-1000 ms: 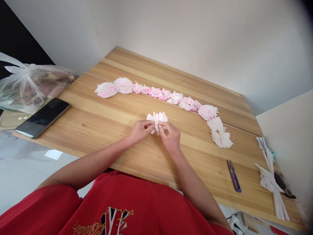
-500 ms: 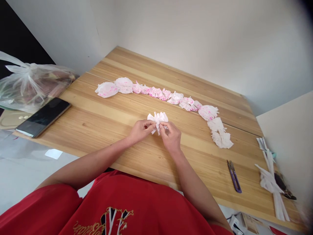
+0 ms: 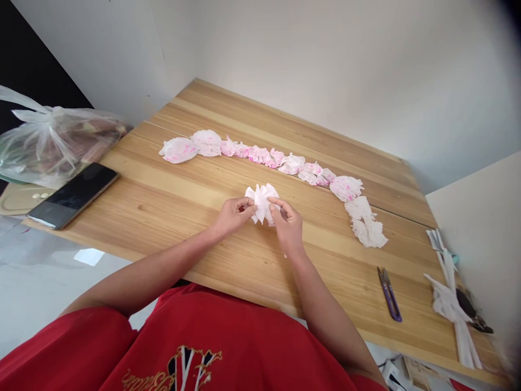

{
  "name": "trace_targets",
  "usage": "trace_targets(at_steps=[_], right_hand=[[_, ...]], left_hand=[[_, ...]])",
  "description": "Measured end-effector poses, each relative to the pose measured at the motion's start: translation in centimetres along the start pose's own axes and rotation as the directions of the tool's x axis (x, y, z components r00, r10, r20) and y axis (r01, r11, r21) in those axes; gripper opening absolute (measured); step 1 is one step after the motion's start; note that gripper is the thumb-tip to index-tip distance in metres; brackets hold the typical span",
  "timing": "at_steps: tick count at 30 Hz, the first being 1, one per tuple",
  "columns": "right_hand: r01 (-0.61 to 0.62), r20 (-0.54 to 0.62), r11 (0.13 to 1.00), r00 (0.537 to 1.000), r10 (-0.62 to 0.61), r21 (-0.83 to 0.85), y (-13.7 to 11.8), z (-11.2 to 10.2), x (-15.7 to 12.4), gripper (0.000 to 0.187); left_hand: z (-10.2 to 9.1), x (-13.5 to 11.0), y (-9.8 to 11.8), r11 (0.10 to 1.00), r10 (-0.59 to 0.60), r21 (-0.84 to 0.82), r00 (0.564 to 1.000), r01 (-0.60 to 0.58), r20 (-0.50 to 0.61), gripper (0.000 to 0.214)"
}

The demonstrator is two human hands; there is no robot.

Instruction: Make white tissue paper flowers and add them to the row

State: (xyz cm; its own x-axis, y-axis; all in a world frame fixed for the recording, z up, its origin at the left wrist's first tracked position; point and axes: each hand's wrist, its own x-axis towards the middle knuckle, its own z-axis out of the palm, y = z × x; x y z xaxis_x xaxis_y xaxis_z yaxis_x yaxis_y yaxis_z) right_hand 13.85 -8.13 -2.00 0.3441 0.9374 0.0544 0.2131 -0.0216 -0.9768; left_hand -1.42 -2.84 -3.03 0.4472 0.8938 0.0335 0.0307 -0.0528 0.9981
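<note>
A small white paper flower is held between both my hands over the middle of the wooden table. My left hand pinches its left side with closed fingers. My right hand grips its right side, thumb and fingers on the petals. Behind them, a curved row of finished white and pink paper flowers lies across the table.
A dark phone rests at the table's left edge beside a knotted clear plastic bag. Purple snips lie at the right front. Folded white paper strips sit at the far right. Walls close the back and right.
My right hand's fingers shifted up along the flower's right side, spreading the petals a little. The left hand stayed in place.
</note>
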Motion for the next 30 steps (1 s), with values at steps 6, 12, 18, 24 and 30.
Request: trace_targets(at_steps=[6, 12, 18, 24, 30], right_hand=[[-0.105, -0.019, 0.986, 0.994, 0.109, 0.131, 0.2, 0.2, 0.3, 0.025], [-0.162, -0.04, 0.952, 0.983, 0.178, 0.261, 0.6, 0.0, 0.8, 0.022], [0.03, -0.045, 0.999, 0.999, -0.029, 0.026, 0.2, 0.4, -0.1, 0.02], [-0.132, -0.018, 0.979, 0.991, 0.136, 0.153, 0.5, 0.3, 0.2, 0.026], [0.184, -0.032, 0.961, 0.98, -0.195, -0.205, 0.6, 0.3, -0.1, 0.021]], left_hand=[[0.0, -0.6, 0.7, 0.965, 0.19, 0.172, 0.98, -0.197, 0.057, 0.031], [0.1, -0.5, 0.7, 0.993, 0.091, -0.067, 0.995, -0.092, -0.028, 0.028], [0.3, -0.1, -0.2, 0.991, 0.056, -0.12, 0.997, -0.063, -0.056, 0.02], [-0.2, 0.4, -0.1, 0.971, -0.087, -0.227, 0.996, 0.079, -0.028, 0.018], [-0.4, -0.6, 1.0, 0.924, 0.122, 0.363, 0.992, -0.118, 0.01, 0.032]])
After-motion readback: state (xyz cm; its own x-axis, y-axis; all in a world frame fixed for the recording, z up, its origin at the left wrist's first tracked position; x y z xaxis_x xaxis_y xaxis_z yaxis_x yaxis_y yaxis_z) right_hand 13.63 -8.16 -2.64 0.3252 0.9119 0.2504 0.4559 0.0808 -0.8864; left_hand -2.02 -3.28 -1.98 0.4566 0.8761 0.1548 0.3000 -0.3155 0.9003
